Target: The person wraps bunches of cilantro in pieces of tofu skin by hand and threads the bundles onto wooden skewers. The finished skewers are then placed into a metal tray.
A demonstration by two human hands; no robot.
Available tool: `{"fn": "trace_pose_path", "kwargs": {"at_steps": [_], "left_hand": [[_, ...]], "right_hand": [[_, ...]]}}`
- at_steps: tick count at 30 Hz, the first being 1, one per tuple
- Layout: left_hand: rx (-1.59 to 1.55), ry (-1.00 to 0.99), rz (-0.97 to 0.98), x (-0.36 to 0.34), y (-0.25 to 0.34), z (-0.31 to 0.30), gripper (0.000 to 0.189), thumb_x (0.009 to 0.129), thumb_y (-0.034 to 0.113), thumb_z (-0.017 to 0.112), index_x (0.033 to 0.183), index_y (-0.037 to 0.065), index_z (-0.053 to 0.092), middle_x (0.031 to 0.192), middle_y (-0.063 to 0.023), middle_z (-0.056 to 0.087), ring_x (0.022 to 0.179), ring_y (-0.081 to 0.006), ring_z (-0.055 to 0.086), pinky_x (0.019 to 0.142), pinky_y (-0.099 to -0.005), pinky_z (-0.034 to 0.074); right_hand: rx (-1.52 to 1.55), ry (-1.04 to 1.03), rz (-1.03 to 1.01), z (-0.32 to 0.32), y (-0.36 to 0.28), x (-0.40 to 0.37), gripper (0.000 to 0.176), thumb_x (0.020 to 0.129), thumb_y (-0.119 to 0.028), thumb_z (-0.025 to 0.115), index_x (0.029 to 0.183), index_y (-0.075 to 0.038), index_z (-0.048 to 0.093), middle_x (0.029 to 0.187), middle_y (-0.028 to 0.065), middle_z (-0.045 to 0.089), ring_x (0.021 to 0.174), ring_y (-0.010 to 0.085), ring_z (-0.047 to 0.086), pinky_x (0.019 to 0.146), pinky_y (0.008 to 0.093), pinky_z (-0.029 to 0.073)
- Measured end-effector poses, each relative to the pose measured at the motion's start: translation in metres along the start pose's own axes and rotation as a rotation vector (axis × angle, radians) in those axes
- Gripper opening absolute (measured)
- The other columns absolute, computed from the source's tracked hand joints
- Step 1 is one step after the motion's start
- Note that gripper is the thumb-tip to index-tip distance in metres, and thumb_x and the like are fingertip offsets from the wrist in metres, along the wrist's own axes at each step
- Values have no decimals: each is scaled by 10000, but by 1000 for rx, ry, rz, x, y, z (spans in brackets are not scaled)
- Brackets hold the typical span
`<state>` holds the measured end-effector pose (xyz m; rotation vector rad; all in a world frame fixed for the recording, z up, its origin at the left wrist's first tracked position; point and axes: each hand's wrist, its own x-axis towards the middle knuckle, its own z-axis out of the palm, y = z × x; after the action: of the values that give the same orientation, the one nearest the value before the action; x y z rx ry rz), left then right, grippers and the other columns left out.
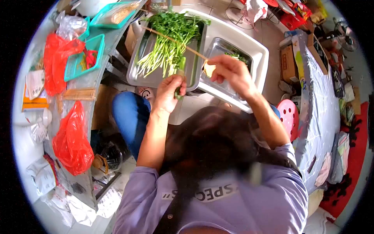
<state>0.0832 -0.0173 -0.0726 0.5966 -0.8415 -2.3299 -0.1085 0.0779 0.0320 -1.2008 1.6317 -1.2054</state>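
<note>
My left hand [170, 93] is closed around a small bunch of green stems [180, 70], just past the near edge of a metal tray [136, 80]. Leafy greens with long pale stems [167, 43] lie in that tray. To the right, my right hand [230, 74] pinches a thin wooden skewer [175, 40] that slants up and left over the greens. A yellowish piece [209, 69] hangs at the fingers of my right hand. Behind this hand, a smaller metal tray [222, 43] with some chopped-looking greens [237, 57] sits in a white basin [259, 58].
On the left table are red plastic bags [73, 142], a teal basket [72, 70], another teal tray [107, 19] and a bundle of skewers [80, 94]. A red stool [288, 117] and a covered table [321, 105] stand at the right.
</note>
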Motion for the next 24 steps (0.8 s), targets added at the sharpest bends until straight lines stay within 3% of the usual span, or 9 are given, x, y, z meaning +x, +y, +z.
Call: {"fn": "trace_pose_path", "kwargs": {"at_steps": [2,6,9,12,14,16,19,23,24], "left_hand": [[-92,-28,36,5,-1,10,182,889,180,593,936,5,603,757,-40,587,603,-95,527,524,-206,418],[-115,-93,12,17,4,40,153,897,150,574,965,18,611,843,-68,617,644,-111,546,521,-200,415],[-32,-2,62,24,2,64,150,885,163,594,956,37,635,989,-86,649,661,-108,565,527,-208,441],[42,76,72,25,-2,78,153,879,184,609,969,62,630,953,-74,654,656,-96,570,526,-208,447],[97,139,44,22,2,88,182,873,217,620,941,49,634,951,-69,624,693,-114,541,568,-217,450],[71,77,68,23,0,87,197,878,233,612,947,49,627,950,-68,620,714,-116,544,577,-219,451],[114,94,112,22,5,94,206,883,216,604,991,43,625,1073,-84,615,765,-128,562,604,-231,460],[242,112,195,30,-2,110,212,884,187,599,1033,37,621,1200,-88,577,822,-135,579,644,-242,472],[292,104,214,34,-7,113,214,885,174,596,1042,29,618,1154,-103,598,814,-127,583,663,-242,477]], "right_hand": [[258,45,187,-33,20,-12,180,877,-86,520,1022,5,575,748,94,642,645,125,574,619,242,467],[213,-20,335,-46,46,-20,144,903,-164,521,958,-32,544,697,97,620,561,121,551,557,238,454],[376,-24,367,-43,49,-13,127,918,-165,502,979,-56,527,733,108,639,575,121,565,577,238,467],[613,-196,269,-53,48,1,108,927,-137,479,993,-60,517,808,117,649,619,120,572,592,237,467],[607,-145,208,-54,55,6,109,918,-104,478,1002,-54,526,847,120,653,643,118,577,589,234,474],[621,-179,134,-56,66,10,127,909,-60,475,1027,-49,520,903,122,651,666,110,559,556,225,452],[588,-191,66,-61,81,7,122,899,-51,489,1020,-49,506,868,116,653,609,97,527,519,216,421],[312,-254,132,-59,93,0,84,928,-99,473,1009,-77,477,798,112,641,506,70,470,450,207,373],[239,-289,142,-60,90,-3,67,923,-111,488,976,-72,473,757,97,636,510,71,485,453,210,383]]}}
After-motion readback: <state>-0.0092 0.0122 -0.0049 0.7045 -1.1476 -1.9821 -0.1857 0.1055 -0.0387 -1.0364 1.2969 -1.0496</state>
